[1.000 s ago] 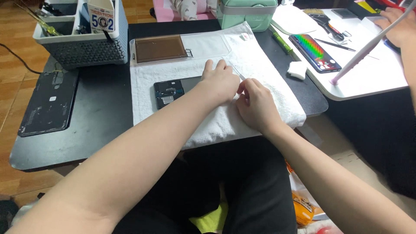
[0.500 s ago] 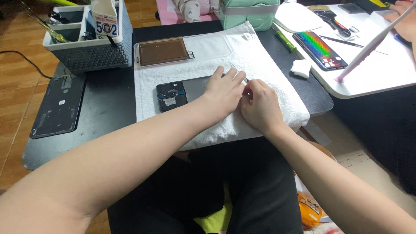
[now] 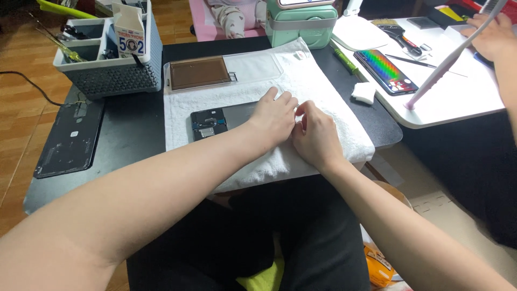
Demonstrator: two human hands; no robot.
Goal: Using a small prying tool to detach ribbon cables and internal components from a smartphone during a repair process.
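Note:
An opened dark phone [image 3: 215,120] with its insides showing lies on a white towel [image 3: 328,94] spread over a black table. My left hand [image 3: 276,116] rests palm down on the phone's right end, covering it. My right hand [image 3: 315,134] sits right beside it, fingers curled and pinched at the phone's edge; what the fingertips hold is too small to tell. A brown rectangular panel [image 3: 198,73] and a clear plastic case [image 3: 253,66] lie at the towel's far edge.
A grey basket [image 3: 105,75] of tools with a small box stands back left. A black phone back cover [image 3: 67,140] lies at the left. A mint green box [image 3: 301,24], a green screwdriver [image 3: 344,59], a phone with a rainbow screen [image 3: 388,71] and another person's hand [image 3: 490,35] are at the right.
My view shifted slightly, so the table sits a little further right in frame. Both hands stay together at the phone's right end, with only small finger movements.

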